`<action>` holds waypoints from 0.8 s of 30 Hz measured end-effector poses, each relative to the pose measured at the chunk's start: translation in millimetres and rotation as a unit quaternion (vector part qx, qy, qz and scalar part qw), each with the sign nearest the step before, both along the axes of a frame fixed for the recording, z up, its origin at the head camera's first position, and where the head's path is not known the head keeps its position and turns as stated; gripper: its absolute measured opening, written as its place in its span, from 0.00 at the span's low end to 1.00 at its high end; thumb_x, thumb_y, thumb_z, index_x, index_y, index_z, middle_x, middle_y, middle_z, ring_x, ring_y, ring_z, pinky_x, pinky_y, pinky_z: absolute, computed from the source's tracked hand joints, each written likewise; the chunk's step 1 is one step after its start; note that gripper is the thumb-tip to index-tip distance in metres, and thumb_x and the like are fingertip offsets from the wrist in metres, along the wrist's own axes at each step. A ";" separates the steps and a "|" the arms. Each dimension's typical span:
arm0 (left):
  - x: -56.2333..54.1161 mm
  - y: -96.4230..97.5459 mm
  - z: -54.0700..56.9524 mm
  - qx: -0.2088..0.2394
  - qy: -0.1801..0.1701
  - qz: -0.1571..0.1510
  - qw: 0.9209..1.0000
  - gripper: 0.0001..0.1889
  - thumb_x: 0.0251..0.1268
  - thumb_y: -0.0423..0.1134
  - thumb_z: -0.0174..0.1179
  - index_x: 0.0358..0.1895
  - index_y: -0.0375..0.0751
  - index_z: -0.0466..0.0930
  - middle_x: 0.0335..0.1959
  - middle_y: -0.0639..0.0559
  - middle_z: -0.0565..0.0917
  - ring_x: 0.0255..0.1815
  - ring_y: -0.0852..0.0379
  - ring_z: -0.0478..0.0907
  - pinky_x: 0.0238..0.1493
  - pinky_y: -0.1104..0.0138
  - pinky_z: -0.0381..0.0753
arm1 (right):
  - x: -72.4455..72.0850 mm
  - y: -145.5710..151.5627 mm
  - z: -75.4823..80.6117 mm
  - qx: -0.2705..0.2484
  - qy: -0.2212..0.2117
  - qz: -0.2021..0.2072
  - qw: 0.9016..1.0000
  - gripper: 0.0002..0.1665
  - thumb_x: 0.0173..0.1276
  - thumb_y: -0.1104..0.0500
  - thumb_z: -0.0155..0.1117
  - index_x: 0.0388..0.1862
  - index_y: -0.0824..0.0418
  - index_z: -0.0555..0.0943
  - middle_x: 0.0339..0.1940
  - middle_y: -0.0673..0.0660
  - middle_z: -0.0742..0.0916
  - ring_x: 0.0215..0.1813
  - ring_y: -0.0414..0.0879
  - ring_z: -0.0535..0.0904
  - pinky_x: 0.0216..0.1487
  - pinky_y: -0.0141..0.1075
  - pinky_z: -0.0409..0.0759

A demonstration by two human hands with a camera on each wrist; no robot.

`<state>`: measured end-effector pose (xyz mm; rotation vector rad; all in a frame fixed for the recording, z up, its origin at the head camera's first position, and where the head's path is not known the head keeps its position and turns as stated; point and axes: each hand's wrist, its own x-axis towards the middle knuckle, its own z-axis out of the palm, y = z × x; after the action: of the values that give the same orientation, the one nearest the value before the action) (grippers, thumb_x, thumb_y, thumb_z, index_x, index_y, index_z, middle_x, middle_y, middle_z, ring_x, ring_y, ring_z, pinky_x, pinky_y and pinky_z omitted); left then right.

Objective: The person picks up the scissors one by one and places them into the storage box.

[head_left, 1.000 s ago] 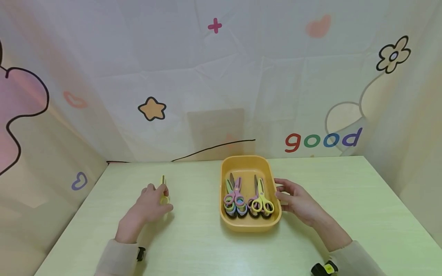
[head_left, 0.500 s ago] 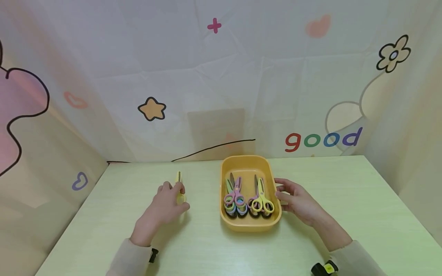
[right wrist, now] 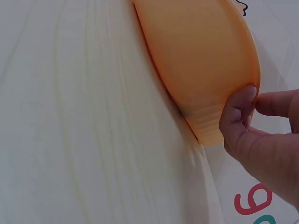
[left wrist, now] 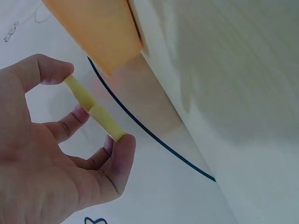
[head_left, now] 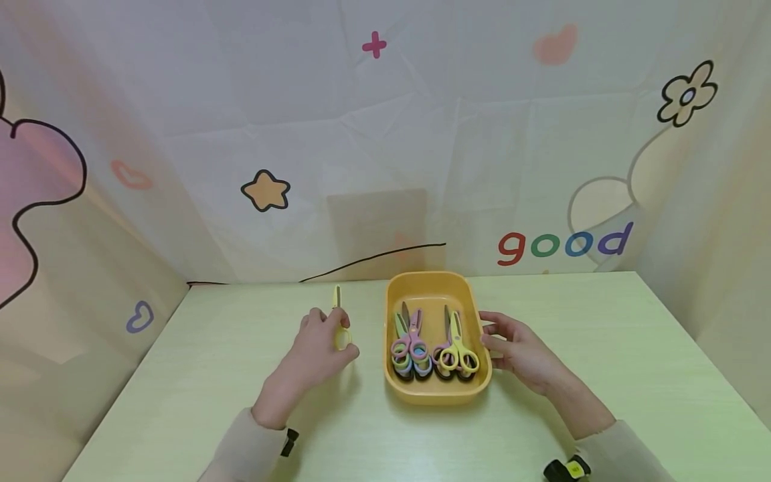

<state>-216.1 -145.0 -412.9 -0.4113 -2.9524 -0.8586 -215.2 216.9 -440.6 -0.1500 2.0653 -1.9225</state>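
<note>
My left hand (head_left: 317, 351) pinches a pair of yellow scissors (head_left: 343, 339) by the handle rings, above the table to the left of the tray. Their blades point away from me. The left wrist view shows the yellow handle (left wrist: 96, 109) edge-on between thumb and fingertips. A yellow-orange plastic tray (head_left: 436, 396) stands on the table, and my right hand (head_left: 523, 349) grips its right side at the rim. Inside lie several scissors in two groups: pink scissors (head_left: 414, 343) on top at the left, yellow scissors (head_left: 459, 355) on top at the right. Those underneath are partly hidden.
The pale green table (head_left: 229, 375) meets a white printed curtain (head_left: 289, 80) at its back edge. More curtain hangs along the left and right sides. Black wrist straps (head_left: 566, 468) show at both cuffs.
My left hand has moved right, towards the tray, carrying the yellow scissors with it. My right hand and the tray have stayed in place.
</note>
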 end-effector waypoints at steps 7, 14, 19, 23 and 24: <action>-0.3 20.2 5.9 0.018 0.023 -0.010 1.000 0.17 0.57 0.40 0.62 0.50 0.43 0.75 0.42 0.42 0.69 0.45 0.43 0.67 0.40 0.54 0.73 | 0.5 -0.1 -0.1 -0.002 0.004 0.002 1.000 0.34 0.81 0.65 0.52 0.80 0.70 0.55 0.60 0.70 0.70 0.51 0.52 0.77 0.49 0.39 0.84; -1.9 41.5 9.8 0.051 0.060 -0.030 0.996 0.17 0.57 0.40 0.65 0.50 0.44 0.75 0.42 0.43 0.68 0.46 0.44 0.66 0.40 0.56 0.71 | 0.4 1.0 -1.1 -0.002 0.007 0.004 1.000 0.34 0.81 0.65 0.53 0.80 0.70 0.55 0.60 0.69 0.70 0.51 0.52 0.77 0.50 0.39 0.84; -1.5 56.5 16.1 0.069 0.062 -0.050 0.994 0.19 0.58 0.41 0.68 0.51 0.44 0.75 0.44 0.43 0.68 0.47 0.44 0.65 0.41 0.56 0.71 | 0.1 1.1 -1.3 -0.002 0.007 0.005 1.000 0.35 0.81 0.64 0.53 0.80 0.70 0.55 0.61 0.69 0.70 0.52 0.53 0.77 0.51 0.39 0.84; -2.2 66.7 17.3 0.059 0.064 -0.072 0.994 0.19 0.60 0.41 0.66 0.53 0.41 0.75 0.44 0.42 0.68 0.47 0.44 0.65 0.41 0.56 0.72 | -0.3 1.3 -1.5 0.000 0.007 0.004 1.000 0.35 0.81 0.63 0.54 0.81 0.69 0.55 0.61 0.69 0.70 0.52 0.53 0.77 0.51 0.39 0.84; -2.1 69.2 17.0 0.056 0.069 -0.080 0.993 0.19 0.61 0.41 0.66 0.52 0.40 0.75 0.43 0.41 0.68 0.47 0.44 0.65 0.40 0.56 0.72 | -0.4 1.4 -1.6 0.000 0.007 0.004 1.000 0.35 0.81 0.63 0.54 0.81 0.69 0.55 0.60 0.69 0.70 0.52 0.53 0.77 0.50 0.39 0.84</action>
<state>-218.2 -75.8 -395.9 -0.6796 -2.7585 -0.9640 -215.6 218.3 -442.2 -0.1716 2.0703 -1.9214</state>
